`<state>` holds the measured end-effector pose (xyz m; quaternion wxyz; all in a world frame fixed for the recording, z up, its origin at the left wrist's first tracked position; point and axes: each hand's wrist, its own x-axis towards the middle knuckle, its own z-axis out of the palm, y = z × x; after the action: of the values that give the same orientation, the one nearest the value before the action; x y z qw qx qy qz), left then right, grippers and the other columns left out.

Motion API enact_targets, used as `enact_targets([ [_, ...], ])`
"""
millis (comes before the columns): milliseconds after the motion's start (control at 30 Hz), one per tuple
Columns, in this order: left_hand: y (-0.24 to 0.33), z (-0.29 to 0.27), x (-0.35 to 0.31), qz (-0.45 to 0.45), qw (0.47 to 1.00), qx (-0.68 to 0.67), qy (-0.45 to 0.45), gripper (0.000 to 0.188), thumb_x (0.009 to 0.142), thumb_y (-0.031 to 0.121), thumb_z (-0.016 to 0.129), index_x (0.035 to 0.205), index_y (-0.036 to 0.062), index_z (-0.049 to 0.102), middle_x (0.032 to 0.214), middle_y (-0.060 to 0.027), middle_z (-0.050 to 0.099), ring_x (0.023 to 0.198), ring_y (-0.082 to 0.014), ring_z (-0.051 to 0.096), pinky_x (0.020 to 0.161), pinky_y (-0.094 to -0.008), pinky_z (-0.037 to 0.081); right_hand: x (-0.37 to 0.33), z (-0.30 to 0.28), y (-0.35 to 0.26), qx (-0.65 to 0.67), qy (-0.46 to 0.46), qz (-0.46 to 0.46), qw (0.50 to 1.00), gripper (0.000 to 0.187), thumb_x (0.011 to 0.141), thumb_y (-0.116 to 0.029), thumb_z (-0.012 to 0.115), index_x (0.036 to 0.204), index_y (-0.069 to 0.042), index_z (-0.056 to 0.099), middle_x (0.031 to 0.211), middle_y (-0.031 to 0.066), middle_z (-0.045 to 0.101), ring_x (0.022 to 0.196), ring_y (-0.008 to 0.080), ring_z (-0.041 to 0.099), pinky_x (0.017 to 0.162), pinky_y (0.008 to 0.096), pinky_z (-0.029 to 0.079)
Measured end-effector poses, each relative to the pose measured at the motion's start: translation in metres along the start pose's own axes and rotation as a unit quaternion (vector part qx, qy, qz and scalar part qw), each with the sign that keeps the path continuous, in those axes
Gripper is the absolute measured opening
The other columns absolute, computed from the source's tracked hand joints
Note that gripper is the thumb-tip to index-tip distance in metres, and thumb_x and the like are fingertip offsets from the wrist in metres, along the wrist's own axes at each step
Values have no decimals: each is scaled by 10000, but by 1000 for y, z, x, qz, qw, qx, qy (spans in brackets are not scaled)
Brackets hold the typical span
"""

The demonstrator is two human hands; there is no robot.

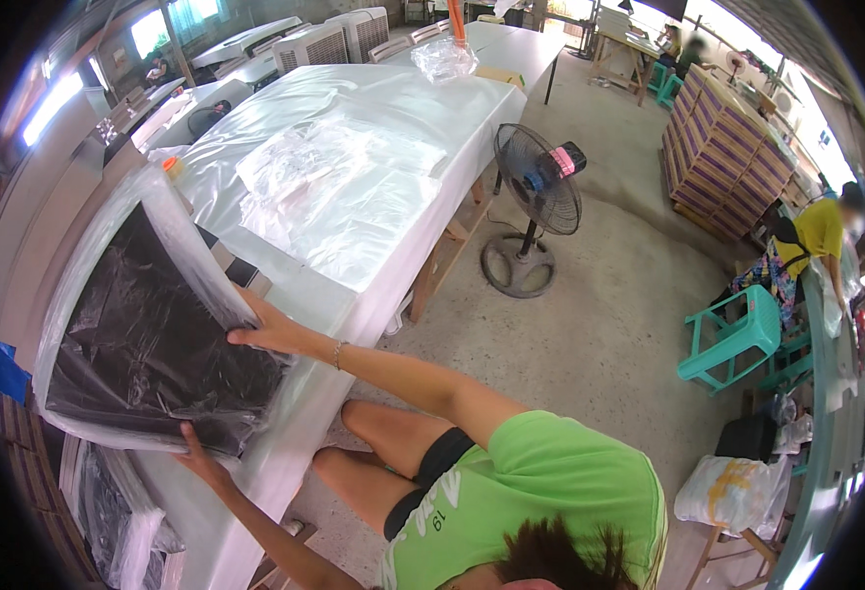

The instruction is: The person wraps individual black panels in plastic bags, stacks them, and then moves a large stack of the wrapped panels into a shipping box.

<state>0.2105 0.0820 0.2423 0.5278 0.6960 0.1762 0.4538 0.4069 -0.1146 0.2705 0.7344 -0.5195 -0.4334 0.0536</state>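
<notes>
A large dark panel with a pale border, wrapped in clear plastic (pixel 147 344), is tilted up over the left end of a white-covered table (pixel 368 315). My left hand (pixel 201 458) grips its lower edge, thumb on the dark face and the other fingers hidden beneath. My right hand (pixel 270 328), a bracelet at its wrist, is closed on the panel's right edge. Beside that edge, small dark and grey box-like pieces (pixel 240 273) show in part. Crumpled clear plastic sheets (pixel 329 182) lie farther along the table.
A black pedestal fan (pixel 540 182) stands beyond the table's right side. More plastic-wrapped pieces (pixel 118 511) are stacked at lower left. Turquoise stools (pixel 747 329) and a person in a yellow shirt (pixel 816 236) are at right, near striped stacked cartons (pixel 722 152).
</notes>
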Motion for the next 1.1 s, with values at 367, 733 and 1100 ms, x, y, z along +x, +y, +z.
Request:
enact_targets([
  [367, -9, 3, -32, -87, 996, -13, 4, 722, 818, 399, 633, 1314, -32, 333, 1301, -150, 396, 1149, -232, 408, 1011, -347, 276, -43, 5, 30, 78, 54, 93, 991, 879, 728, -390, 726, 1387, -35, 264, 1388, 138, 321, 1285, 241, 287, 1060, 340, 216],
  [733, -4, 7, -48, -119, 990, 70, -13, 766, 813, 439, 618, 1329, -46, 328, 1333, -172, 375, 1191, -253, 382, 1027, -363, 258, -46, -9, 27, 82, -25, 110, 990, 955, 744, -397, 705, 1438, -131, 105, 1460, 149, 158, 1349, 274, 137, 1093, 366, 148],
  [1100, -19, 0, -53, -122, 992, 41, -18, 799, 805, 402, 644, 1356, -43, 275, 1352, -178, 355, 1203, -262, 377, 1039, -355, 245, -45, -3, 34, 100, -25, 99, 990, 937, 754, -365, 705, 1439, -134, 108, 1472, 133, 123, 1359, 262, 101, 1097, 367, 115],
])
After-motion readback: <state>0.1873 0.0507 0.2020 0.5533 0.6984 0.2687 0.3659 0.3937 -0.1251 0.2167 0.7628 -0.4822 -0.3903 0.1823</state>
